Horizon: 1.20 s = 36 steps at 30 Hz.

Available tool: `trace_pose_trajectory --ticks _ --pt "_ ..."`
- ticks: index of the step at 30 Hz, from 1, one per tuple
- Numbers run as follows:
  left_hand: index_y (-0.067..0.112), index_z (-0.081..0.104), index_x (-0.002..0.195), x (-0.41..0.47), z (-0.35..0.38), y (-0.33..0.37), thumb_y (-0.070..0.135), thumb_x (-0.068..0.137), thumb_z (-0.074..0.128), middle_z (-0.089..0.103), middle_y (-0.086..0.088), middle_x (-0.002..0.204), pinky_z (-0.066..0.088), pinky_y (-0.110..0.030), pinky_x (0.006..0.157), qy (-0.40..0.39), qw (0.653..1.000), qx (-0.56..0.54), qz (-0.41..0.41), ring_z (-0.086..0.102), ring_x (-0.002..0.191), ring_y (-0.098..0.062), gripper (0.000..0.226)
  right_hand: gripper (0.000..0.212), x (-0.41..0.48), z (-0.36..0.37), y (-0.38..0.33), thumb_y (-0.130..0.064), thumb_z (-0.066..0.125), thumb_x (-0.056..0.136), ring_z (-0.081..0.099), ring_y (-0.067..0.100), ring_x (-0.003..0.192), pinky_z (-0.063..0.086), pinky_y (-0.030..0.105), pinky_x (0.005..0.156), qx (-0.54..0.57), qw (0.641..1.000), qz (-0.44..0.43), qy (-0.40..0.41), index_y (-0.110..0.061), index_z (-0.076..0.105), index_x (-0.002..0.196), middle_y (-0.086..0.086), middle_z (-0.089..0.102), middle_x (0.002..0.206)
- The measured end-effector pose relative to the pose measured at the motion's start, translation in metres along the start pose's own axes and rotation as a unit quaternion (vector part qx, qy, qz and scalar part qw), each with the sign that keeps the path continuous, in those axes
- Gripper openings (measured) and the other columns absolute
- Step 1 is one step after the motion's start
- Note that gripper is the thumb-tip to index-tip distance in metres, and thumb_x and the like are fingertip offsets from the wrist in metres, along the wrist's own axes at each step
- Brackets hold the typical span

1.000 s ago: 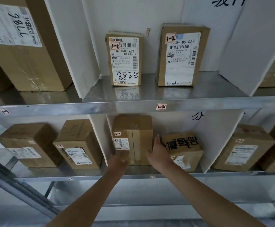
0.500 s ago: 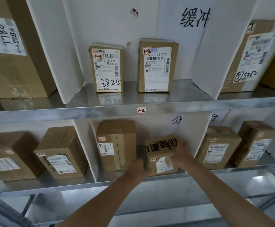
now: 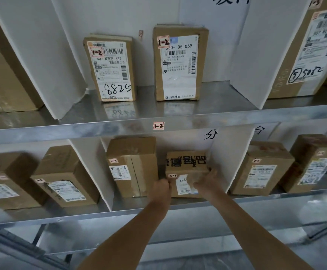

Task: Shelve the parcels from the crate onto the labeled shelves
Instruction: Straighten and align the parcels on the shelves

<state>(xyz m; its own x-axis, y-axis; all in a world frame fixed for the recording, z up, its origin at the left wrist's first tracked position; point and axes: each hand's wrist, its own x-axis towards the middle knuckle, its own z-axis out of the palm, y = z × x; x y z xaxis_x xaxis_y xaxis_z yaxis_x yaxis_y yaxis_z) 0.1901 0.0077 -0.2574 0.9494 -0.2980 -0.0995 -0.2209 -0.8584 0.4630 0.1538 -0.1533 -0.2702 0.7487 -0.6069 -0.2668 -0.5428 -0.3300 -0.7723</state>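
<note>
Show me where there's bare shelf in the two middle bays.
Upper shelf, 1-2 bay: bare metal between the 069 parcel and the right divider, a narrower strip left of the 8825 parcel, plus the front edge. Lower bay is crowded: tall box and printed box, held by left hand and right hand, nearly fill it.

Both bare forearms reach up and forward from the bottom of the view, drawing slightly together, with the wrists about level. The left hand (image 3: 161, 189) is curled almost into a fist, its back toward the camera, and grips the lower left corner of a small cardboard parcel (image 3: 186, 162). The right hand (image 3: 207, 182) clasps the lower right corner (fingers bent over the front face; the thumb cannot be made out).
</note>
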Motion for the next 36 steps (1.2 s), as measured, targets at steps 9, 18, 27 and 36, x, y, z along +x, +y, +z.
trace_pose_trajectory --ticks 9,18,27,36 --pt "0.004 0.061 0.108 -0.001 0.002 0.002 0.015 0.099 0.045 0.067 -0.013 0.107 0.054 -0.032 0.080 0.002 1.000 -0.022 -0.004 0.065 0.097 -0.025 0.021 0.095 0.012 -0.004 -0.002 0.003 0.075 0.077 0.049 0.022 0.120 0.044 0.028 0.085 0.010 0.995 -0.014 -0.099 -0.007 0.013 0.148 -0.001 0.044 0.122" --pt "0.012 0.060 0.104 -0.024 -0.014 -0.014 0.026 0.097 0.047 0.067 -0.007 0.101 0.056 -0.035 0.079 0.014 0.998 -0.024 0.058 0.065 0.090 -0.019 0.021 0.083 -0.033 -0.011 0.009 -0.015 0.072 0.079 0.054 0.028 0.120 0.052 0.041 0.099 -0.148 0.972 -0.024 -0.184 -0.012 0.028 0.149 0.012 0.046 0.140" --pt "0.010 0.049 0.127 -0.050 -0.067 -0.016 0.040 0.092 0.049 0.057 -0.009 0.121 0.047 -0.033 0.086 0.009 0.958 0.154 0.240 0.054 0.109 -0.024 0.046 0.061 -0.116 -0.047 -0.032 -0.020 0.064 0.083 0.054 0.026 0.123 0.048 0.038 0.099 -0.205 0.960 -0.160 -0.101 -0.021 0.042 0.140 0.005 0.052 0.136" --pt "0.013 0.053 0.119 -0.081 -0.060 0.014 0.045 0.088 0.053 0.056 -0.004 0.120 0.042 -0.031 0.086 0.034 0.935 0.107 0.336 0.052 0.113 -0.024 0.045 0.071 -0.182 -0.086 -0.012 -0.043 0.053 0.097 0.035 0.026 0.142 0.032 0.037 0.115 -0.291 0.948 -0.121 -0.037 -0.016 0.021 0.154 0.006 0.030 0.158"
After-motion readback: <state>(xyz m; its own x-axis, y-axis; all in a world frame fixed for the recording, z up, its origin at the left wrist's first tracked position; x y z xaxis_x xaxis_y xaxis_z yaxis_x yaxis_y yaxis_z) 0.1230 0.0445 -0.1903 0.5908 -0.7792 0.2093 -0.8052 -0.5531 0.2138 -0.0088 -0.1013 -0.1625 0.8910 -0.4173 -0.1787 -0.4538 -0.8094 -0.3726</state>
